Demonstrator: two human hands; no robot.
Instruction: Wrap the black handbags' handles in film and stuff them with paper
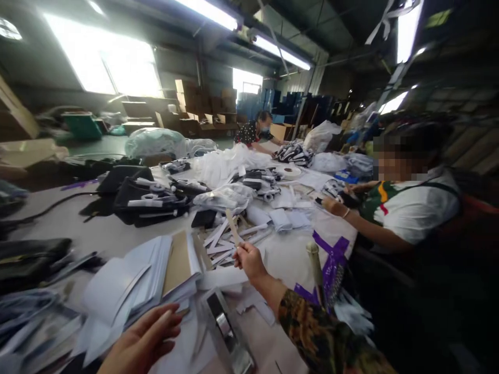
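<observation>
My right hand (249,262) pinches the lower end of a narrow tan strip (233,227), which stands up tilted over a heap of loose white strips (221,246). At the lower left, my left hand (146,337) has its fingers stretched out and slightly apart, above the papers. Just beyond it lies a fanned stack of white sheets (120,283) with a tan board (177,262) at its right side. Between my two hands sits a long metallic tool (228,332) whose kind I cannot make out.
Black bundles with white wraps (150,200) and clear plastic bags (226,166) crowd the middle. Purple tape (329,262) and an upright post (315,265) mark the right edge. One co-worker (409,202) handles items at right; another person (259,130) is at the far end.
</observation>
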